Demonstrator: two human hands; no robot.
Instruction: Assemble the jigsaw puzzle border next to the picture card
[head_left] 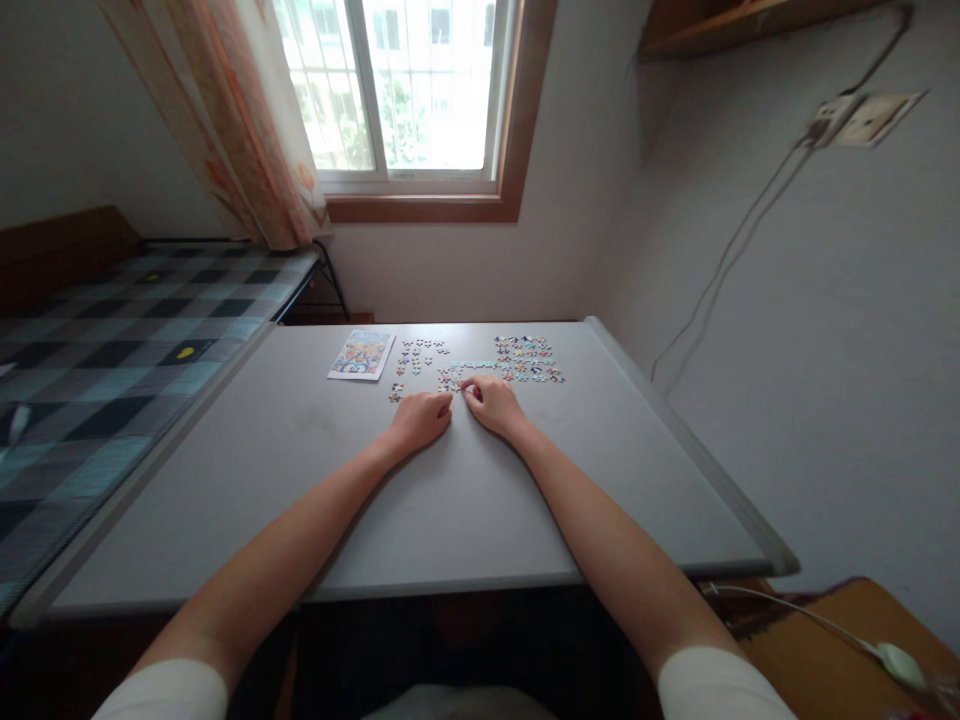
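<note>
Closest to the camera are two white sleeves [169, 690], short ones, with two bare forearms stretched out over one smooth, pale grey worktop [337, 510] with a rounded rim. Two hands at the far end: the left hand [424, 420] rests knuckles-up with its fingers curled under, and I can't tell whether it's fully closed or holding anything. The right hand [491, 403] has thumb and finger bent toward each other at the near edge of a partly joined puzzle section [474, 363]; can't tell if there's a piece pinched in there. Loose puzzle pieces [523, 376], knobbly and multicoloured, sit in groups on both sides of that section, too tiny to count honestly. Left of them lies one flat, rectangular printed sheet [362, 356], colourful with a white border. Beyond: one window [435, 90], one floral curtain [247, 130], one checked bed [172, 300].
</note>
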